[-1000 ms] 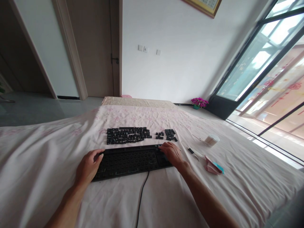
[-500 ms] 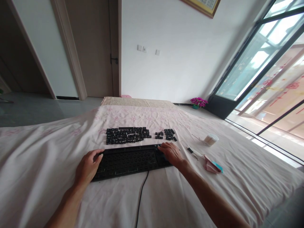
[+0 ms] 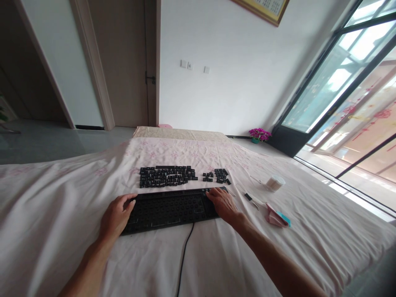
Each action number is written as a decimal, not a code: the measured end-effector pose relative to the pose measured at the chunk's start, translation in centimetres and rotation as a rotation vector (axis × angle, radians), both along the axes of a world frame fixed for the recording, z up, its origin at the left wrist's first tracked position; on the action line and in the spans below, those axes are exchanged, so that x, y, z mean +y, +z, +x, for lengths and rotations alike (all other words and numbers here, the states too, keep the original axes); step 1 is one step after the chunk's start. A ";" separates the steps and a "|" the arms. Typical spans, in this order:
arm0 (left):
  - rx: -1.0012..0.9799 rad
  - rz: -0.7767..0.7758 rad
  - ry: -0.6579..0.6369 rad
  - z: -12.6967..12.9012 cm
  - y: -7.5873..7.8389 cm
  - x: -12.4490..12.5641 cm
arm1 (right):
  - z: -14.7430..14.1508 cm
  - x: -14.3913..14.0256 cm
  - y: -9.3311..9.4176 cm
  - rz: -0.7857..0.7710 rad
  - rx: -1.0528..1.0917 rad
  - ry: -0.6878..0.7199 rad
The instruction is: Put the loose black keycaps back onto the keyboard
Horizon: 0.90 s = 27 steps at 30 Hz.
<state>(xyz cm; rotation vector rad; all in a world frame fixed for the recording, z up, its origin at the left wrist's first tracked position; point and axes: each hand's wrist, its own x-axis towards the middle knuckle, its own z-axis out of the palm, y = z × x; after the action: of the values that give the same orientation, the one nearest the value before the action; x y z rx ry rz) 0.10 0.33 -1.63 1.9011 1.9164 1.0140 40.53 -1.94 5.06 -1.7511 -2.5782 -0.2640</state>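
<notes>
Little has shifted since the earlier frames: both hands stay at the ends of the keyboard, and the right hand has slid only slightly along its far right corner.

Head view: the black keyboard [image 3: 168, 208], stripped of its caps so that bare switch sockets show, lies flat on a bed covered with a pale pink flowered sheet [image 3: 46, 214]. Its black cable [image 3: 185, 251] runs from the near edge toward the person. The left hand [image 3: 116, 216] rests on the left end of the keyboard, fingers curled over the corner and the thumb lying on the top face. The right hand [image 3: 223, 203] covers the right end, fingers spread loosely and laid flat over the far corner; whether either hand truly grips the frame cannot be told. Just beyond the keyboard, loose keycaps [image 3: 167, 176] are laid out in rows, with a smaller group of keycaps [image 3: 218, 175] to their right, apart from both hands. Right of the right hand lie a small black-and-white tool [image 3: 251, 199], a folded pink cloth [image 3: 275, 216] with a blue edge, and farther off a round tub of cotton swabs [image 3: 274, 182]. A pot of magenta flowers [image 3: 259, 133] stands on the floor by the glass door.
</notes>
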 end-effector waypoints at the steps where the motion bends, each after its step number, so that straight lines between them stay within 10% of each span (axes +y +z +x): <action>1: 0.002 -0.001 0.002 0.0 0.0 0.0 | 0.0 -0.1 0.0 0.004 0.014 0.001; 11: 0.018 0.003 0.014 0.1 0.3 -0.1 | 4.8 0.8 -3.1 0.179 0.550 -0.211; 27: -0.043 -0.001 -0.016 -0.2 -0.3 0.4 | 4.9 11.5 0.2 0.053 0.218 -0.467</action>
<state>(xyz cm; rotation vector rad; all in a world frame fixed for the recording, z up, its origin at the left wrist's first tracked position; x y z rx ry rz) -0.15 0.77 -1.96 1.8757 1.8749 1.0402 45.47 9.58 5.24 -2.2007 -1.9751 -0.1315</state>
